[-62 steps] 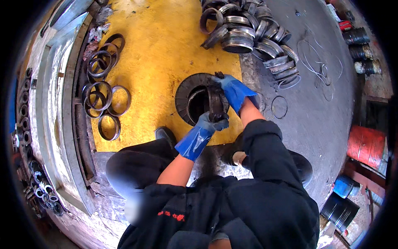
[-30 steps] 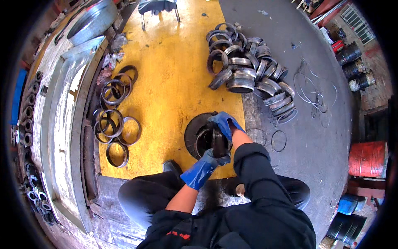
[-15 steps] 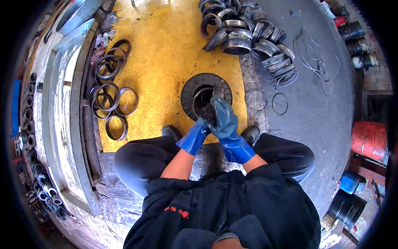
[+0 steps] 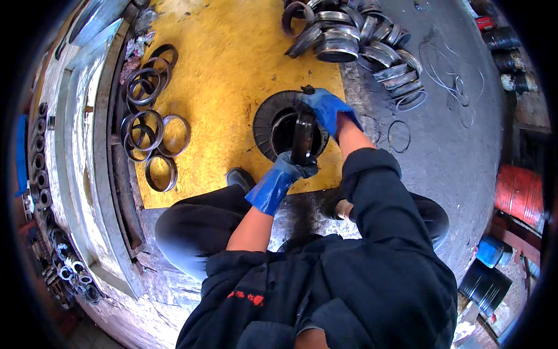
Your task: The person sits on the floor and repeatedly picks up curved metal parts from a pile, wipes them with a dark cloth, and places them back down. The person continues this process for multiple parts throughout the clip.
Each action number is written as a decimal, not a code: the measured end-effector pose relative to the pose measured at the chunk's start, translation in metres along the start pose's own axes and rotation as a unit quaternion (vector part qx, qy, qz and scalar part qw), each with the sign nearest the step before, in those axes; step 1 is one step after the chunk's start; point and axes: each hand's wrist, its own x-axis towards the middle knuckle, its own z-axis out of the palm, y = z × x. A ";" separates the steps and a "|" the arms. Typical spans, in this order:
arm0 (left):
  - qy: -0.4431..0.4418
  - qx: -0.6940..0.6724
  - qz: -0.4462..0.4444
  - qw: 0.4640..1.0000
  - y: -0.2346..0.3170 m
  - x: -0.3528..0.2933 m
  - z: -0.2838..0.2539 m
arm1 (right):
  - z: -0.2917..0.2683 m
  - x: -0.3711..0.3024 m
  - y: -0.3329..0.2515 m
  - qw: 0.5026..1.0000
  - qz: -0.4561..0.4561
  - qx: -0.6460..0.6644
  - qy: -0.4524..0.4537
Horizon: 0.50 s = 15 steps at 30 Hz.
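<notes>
A dark, wet-looking metal ring (image 4: 303,139) stands on edge between my hands, seen nearly edge-on. My left hand (image 4: 292,166), in a blue rubber glove, is closed round its near end. At the far end my right hand (image 4: 323,106), gloved the same way, is closed on the ring. The glove's fingertips there are blackened, and a small dark lump shows beside them that I cannot make out. Below the ring sits a round black ribbed base (image 4: 264,122) with a wide dark opening in its middle, partly hidden by my hands.
Several loose metal rings (image 4: 161,173) lie at the left on the yellow floor (image 4: 215,75). A heap of rings (image 4: 337,46) is at the far right, near thin wire loops (image 4: 453,87). A long metal trough (image 4: 81,174) runs along the left; a red drum (image 4: 519,192) stands right.
My hands have moved apart, the right one swinging up and outward to the far side. The ring now shows upright between them. The view has shifted slightly.
</notes>
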 end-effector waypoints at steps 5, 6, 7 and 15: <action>-0.024 -0.056 0.024 0.998 0.003 0.003 -0.001 | 0.032 -0.070 -0.035 0.979 -0.142 -0.064 0.132; -0.042 -0.079 0.014 0.996 0.005 0.006 -0.002 | 0.045 -0.097 -0.038 0.952 -0.191 -0.150 0.184; -0.060 -0.101 0.002 0.993 0.007 0.008 -0.002 | 0.057 -0.120 -0.038 0.913 -0.238 -0.234 0.233; -0.280 -0.415 0.070 0.863 -0.060 0.072 -0.024 | 0.062 -0.118 -0.008 0.903 -0.343 -0.134 0.220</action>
